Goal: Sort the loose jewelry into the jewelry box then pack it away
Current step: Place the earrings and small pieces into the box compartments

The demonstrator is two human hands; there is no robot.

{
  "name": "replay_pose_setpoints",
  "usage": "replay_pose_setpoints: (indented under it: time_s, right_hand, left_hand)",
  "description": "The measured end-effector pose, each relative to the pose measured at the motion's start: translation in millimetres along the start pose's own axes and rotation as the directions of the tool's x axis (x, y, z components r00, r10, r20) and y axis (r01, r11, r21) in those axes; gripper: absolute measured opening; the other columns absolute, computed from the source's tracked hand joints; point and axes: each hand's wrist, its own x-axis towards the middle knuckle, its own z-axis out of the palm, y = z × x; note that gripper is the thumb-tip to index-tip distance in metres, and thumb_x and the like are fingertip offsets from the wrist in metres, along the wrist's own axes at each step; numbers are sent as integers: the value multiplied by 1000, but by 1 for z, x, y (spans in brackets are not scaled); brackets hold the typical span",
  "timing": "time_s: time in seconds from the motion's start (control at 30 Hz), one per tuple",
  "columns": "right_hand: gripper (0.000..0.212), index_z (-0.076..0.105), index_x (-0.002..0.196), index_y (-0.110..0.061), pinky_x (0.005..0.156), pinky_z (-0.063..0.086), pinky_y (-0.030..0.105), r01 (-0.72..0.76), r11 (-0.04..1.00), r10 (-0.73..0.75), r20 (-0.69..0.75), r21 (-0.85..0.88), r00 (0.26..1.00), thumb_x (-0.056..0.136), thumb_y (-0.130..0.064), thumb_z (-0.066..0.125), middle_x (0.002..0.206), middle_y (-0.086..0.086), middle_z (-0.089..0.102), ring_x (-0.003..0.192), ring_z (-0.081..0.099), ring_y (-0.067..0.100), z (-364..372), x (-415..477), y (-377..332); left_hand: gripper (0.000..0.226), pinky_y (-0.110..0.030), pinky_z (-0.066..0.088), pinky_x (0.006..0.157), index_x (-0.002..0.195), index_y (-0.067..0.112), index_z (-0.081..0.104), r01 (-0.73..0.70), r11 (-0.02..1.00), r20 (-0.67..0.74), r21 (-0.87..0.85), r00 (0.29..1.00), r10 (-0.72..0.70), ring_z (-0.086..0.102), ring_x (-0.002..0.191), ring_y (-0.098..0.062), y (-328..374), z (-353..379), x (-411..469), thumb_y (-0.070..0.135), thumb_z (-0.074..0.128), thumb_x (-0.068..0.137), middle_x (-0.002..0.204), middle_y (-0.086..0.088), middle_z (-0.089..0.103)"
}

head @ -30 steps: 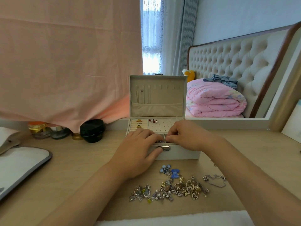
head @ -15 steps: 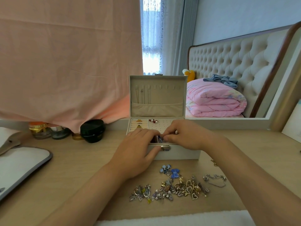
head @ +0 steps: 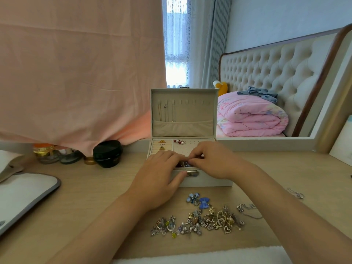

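- Jewelry box (head: 209, 181) sits mid-surface (head: 85, 197), lid upright; rings (head: 162, 144) + red earrings (head: 179, 141) in back tray.
- L hand (head: 158, 176): thumb on front wall by latch (head: 192, 173), fingers bent over front rim, gripping box.
- R hand (head: 215, 161): fingers bunched tip-to-tip over front compartment, right by L fingertips; holding a piece or not, can't tell.
- Loose jewelry (head: 200, 220) heaped on surface just in front of box; thin chain (head: 249, 210) to its right.
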Motion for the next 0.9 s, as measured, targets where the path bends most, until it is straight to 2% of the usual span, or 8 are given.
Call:
replay_pose_setpoints:
  time_s: [0.1, 0.27, 0.4, 0.5, 0.6, 0.73, 0.83, 0.9]
  right_hand:
    - [17, 78, 96, -36, 89, 52, 38, 12, 1000, -12, 50, -2, 999, 95, -31, 61, 97, -11, 70, 94, 63, 9, -6, -2, 1]
    - [19, 77, 96, -36, 88, 52, 35, 8, 1000, -8, 0, -9, 1000, 92, -28, 60, 96, -13, 69, 91, 62, 6, -8, -5, -3]
    - [23, 74, 107, -40, 90, 50, 35, 20, 993, -16, 36, -120, 999, 95, -34, 56, 108, -12, 63, 99, 60, 10, -11, -10, -7]
    - [26, 66, 121, -39, 91, 46, 32, 28, 982, -29, 1, -188, 1000, 98, -37, 54, 119, -12, 54, 105, 55, 10, -17, -16, -9]
    - [25, 65, 119, -39, 90, 47, 31, 55, 982, -70, -80, -183, 994, 97, -34, 56, 113, -16, 57, 100, 54, 7, -28, -25, -15]
    - [15, 73, 102, -38, 84, 52, 28, 78, 978, -73, 32, -192, 997, 92, -35, 62, 96, -18, 66, 89, 59, 2, -36, -41, -23]
    - [11, 76, 96, -38, 81, 55, 28, 68, 984, -40, 169, -162, 985, 87, -38, 70, 90, -18, 69, 84, 62, 0, -28, -56, -24]
    - [14, 75, 100, -37, 81, 56, 29, 51, 973, 2, 231, -224, 973, 88, -39, 70, 91, -18, 70, 85, 63, 2, -20, -62, -23]
  left_hand:
    - [37, -25, 35, 96, 131, 39, 50, -13, 1000, 8, 10, 1000, 13, 43, 113, -2, 0, 0, 0, 51, 45, 97, 120, 20, 52]
    - [47, -28, 31, 102, 137, 42, 50, -65, 993, 83, 99, 995, 57, 40, 124, -8, -1, 2, 0, 58, 37, 95, 131, 15, 50]
    - [46, -27, 35, 102, 138, 40, 51, -29, 1000, 53, 10, 998, 29, 42, 121, -5, 3, -4, -1, 56, 39, 97, 129, 17, 51]
    - [37, -25, 40, 94, 128, 38, 56, -1, 998, -19, -60, 1000, 0, 46, 111, -1, 6, -14, 0, 51, 43, 96, 118, 19, 53]
    - [18, -26, 45, 84, 111, 36, 61, -16, 994, -52, -106, 999, 10, 49, 100, 0, 11, -23, 1, 42, 52, 96, 105, 20, 54]
    - [6, -31, 51, 72, 99, 38, 59, -19, 992, 62, -123, 998, 27, 57, 84, -3, 22, -31, -1, 39, 55, 95, 90, 18, 61]
    - [14, -23, 46, 69, 105, 37, 64, -73, 997, 217, -28, 973, 77, 52, 79, 0, 30, -31, -6, 40, 55, 95, 90, 20, 60]
    - [21, -17, 39, 66, 113, 35, 66, -108, 994, 294, 20, 951, 97, 51, 82, 0, 34, -27, -9, 41, 53, 97, 100, 17, 62]
